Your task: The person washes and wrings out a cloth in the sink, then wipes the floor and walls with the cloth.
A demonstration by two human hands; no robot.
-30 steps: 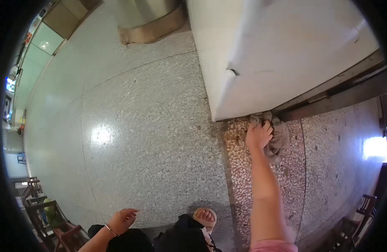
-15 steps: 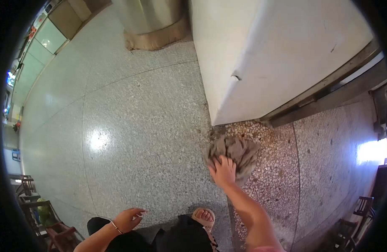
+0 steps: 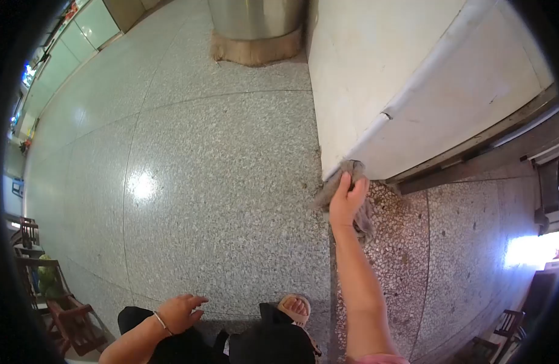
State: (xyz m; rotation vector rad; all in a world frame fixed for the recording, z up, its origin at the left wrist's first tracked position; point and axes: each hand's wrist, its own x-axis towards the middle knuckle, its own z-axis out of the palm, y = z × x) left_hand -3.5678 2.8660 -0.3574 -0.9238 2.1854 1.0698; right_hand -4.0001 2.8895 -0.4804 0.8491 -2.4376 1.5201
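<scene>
At the bottom corner of a white wall [image 3: 388,67], in the head view, the person's right hand [image 3: 347,203] grips a crumpled grey-brown cloth [image 3: 364,225]. The cloth bunches around the bent fingers and hangs from the wall's corner toward a reddish terrazzo strip [image 3: 400,255]. The left hand [image 3: 179,312], well apart from the wall and nearer the wearer, is half open with loosely curled fingers, nothing visible in it; 1 metal bangle [image 3: 163,323] circles its wrist. On the wearer's side of the wall, 1 foot shows in a beige open-toed sandal [image 3: 295,309]. Grey terrazzo floor [image 3: 231,200] spreads left of the wall. Farther off, just beside the wall's left face, stands a shiny metal column [image 3: 258,18] with a brown base [image 3: 258,51]. Far to the wall's left, nearer the wearer, is a reddish-brown wooden chair [image 3: 76,312].
</scene>
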